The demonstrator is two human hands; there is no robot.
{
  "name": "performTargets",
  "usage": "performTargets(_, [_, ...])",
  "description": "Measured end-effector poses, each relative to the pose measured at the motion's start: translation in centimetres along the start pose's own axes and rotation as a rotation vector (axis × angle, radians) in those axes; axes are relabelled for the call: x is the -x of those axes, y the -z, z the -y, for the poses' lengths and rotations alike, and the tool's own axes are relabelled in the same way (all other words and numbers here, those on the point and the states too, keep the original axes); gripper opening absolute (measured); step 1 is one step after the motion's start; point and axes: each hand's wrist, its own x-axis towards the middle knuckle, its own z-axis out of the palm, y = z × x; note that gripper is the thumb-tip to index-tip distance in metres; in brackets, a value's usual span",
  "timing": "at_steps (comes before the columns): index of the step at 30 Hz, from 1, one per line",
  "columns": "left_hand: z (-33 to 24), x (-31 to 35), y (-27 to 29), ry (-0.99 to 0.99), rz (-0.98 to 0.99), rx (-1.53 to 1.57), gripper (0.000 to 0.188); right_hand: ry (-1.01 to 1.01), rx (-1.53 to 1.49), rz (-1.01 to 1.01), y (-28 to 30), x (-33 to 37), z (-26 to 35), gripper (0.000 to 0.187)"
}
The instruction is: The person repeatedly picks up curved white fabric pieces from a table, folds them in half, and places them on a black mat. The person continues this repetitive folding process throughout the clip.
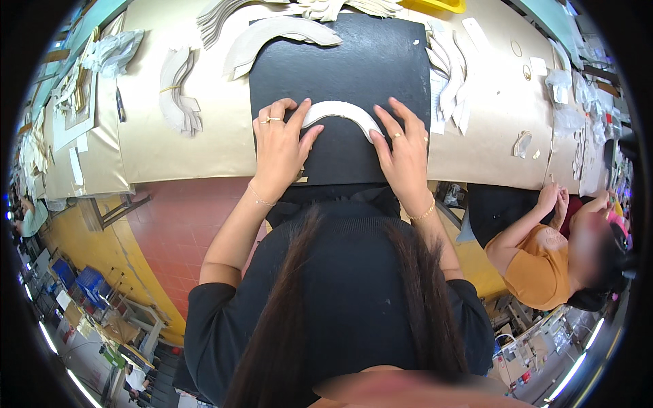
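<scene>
While the curved white piece (342, 112) lies on the black mat (381, 61) atop the worktop (183, 146), left hand (277, 146) and right hand (403, 153) press its ends under flattened, unclenched fingers (303, 117).

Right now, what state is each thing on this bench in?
Curved white piece: flat on the black mat, pressed at both ends.
Left hand: fingers bent onto its left end.
Right hand: fingers spread, on its right end.
Stack of curved pieces: loose, banded, left of the mat.
</scene>
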Motion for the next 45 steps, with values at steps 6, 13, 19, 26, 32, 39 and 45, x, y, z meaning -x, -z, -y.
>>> performTargets(6, [0.2,-0.5,-0.2,0.049,-0.042,0.142,0.029,0.074,-0.078,0.098,-1.8,-3.8,1.1,0.037])
performTargets(13, [0.4,-0.5,-0.5,0.081,-0.039,0.187,0.026,0.086,-0.073,0.047,-2.5,-3.5,0.9,0.032])
performTargets(19, [0.2,-0.7,-0.4,0.086,-0.043,0.188,0.026,0.007,-0.1,0.065,-2.5,-3.8,1.2,0.027])
performTargets(26, [0.0,-1.0,0.0,0.134,0.039,0.166,0.025,-0.079,-0.102,0.153,-2.0,-4.7,1.6,0.024])
performTargets(32, [-0.1,-1.2,0.1,0.152,0.049,0.176,0.026,-0.12,-0.089,0.195,-1.8,-4.9,1.7,0.022])
performTargets(39, [-0.1,-1.3,0.2,0.177,0.055,0.211,0.04,-0.072,-0.047,0.217,-1.9,-4.4,1.7,0.02])
performTargets(45, [0.0,-1.2,0.2,0.17,0.054,0.205,0.051,-0.165,-0.055,0.259,-1.2,-4.8,2.0,0.024])
